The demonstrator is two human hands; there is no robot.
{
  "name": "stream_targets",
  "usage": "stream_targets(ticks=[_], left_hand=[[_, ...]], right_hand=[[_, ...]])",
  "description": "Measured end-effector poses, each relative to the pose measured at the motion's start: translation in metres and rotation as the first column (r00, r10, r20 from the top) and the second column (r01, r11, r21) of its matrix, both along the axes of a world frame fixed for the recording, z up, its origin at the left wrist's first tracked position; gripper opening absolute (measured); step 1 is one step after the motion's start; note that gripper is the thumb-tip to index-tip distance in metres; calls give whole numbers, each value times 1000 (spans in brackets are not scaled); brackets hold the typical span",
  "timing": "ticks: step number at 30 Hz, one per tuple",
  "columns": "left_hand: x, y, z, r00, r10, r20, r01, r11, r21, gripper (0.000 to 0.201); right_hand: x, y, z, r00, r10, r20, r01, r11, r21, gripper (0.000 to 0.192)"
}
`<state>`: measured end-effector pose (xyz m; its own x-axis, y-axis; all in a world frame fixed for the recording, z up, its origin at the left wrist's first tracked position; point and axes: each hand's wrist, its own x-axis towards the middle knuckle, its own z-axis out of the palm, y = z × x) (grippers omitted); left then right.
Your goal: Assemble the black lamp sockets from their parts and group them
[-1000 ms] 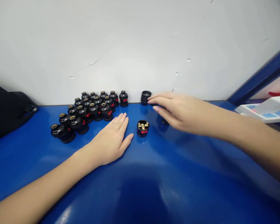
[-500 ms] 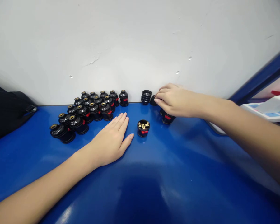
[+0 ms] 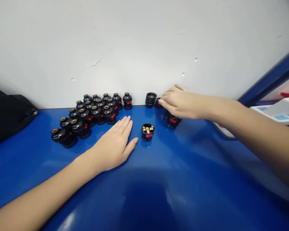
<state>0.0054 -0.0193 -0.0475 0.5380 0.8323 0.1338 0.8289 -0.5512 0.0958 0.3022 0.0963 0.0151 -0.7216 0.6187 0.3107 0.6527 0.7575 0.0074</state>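
Observation:
My left hand (image 3: 114, 144) lies flat on the table, fingers stretched out and holding nothing. Just right of its thumb stands an open black lamp socket body (image 3: 148, 132) with brass contacts on top and a red switch. My right hand (image 3: 177, 102) is by the wall, its fingers bent and close together over black parts; whatever they hold is hidden. Partly under that hand is another socket body (image 3: 172, 120) with a red tab. Left of its fingertips are a small black round part (image 3: 158, 103) and a stack of black threaded rings (image 3: 150, 100).
Several closed black lamp sockets (image 3: 98, 115) stand grouped on the blue table (image 3: 159, 192), left of centre. A black bag (image 3: 9, 112) sits at the left edge. A white wall (image 3: 135, 48) borders the back; a white-and-blue tray (image 3: 279, 114) is at the right.
My right hand has shifted slightly, with one finger lifted more, uncovering a little more of the socket body below. My left hand stays in place.

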Motion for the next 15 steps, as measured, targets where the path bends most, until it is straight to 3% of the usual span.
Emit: stream_targets(ticks=[9, 15], left_hand=[[2, -1, 2, 1000, 4, -15, -5, 1000, -13, 76], [1, 0, 0, 1000, -7, -11, 7, 1000, 13, 75]], right_hand=[[-8, -51, 27, 994, 99, 45, -96, 994, -59, 45], [-12, -113, 11, 989, 129, -77, -135, 988, -70, 32]])
